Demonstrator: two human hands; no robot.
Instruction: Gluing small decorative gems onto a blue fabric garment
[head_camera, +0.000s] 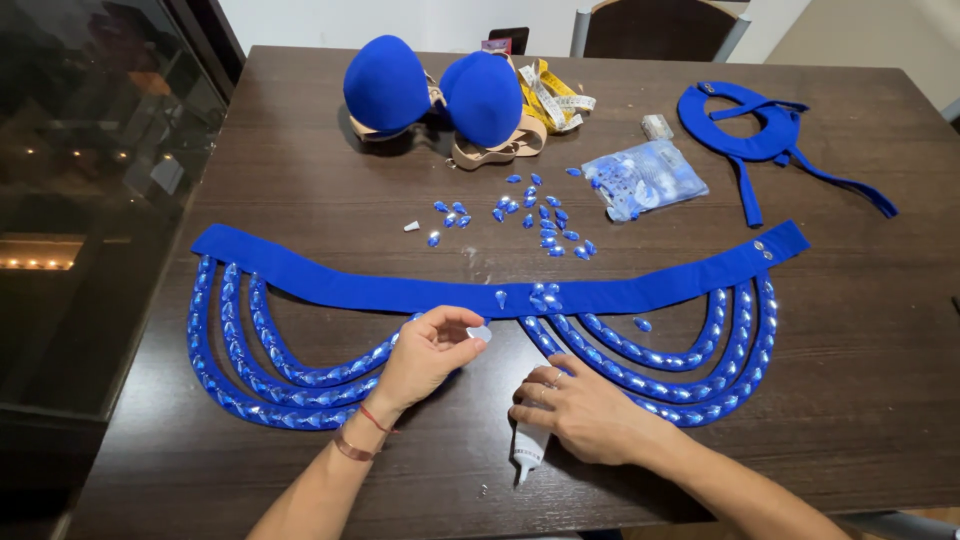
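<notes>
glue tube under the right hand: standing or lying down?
Lying down. The white glue tube rests flat on the table, nozzle end toward the near edge, with the right hand resting over its upper part.

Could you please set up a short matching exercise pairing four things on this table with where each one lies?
Things:
1. white glue tube
2. blue padded bra cups
3. clear plastic bag of blue gems
4. yellow measuring tape

Places:
A. right of the loose gems
B. under the right hand
C. just right of the cups
D. far edge, left of centre

Pairs: 1-B, 2-D, 3-A, 4-C
</notes>
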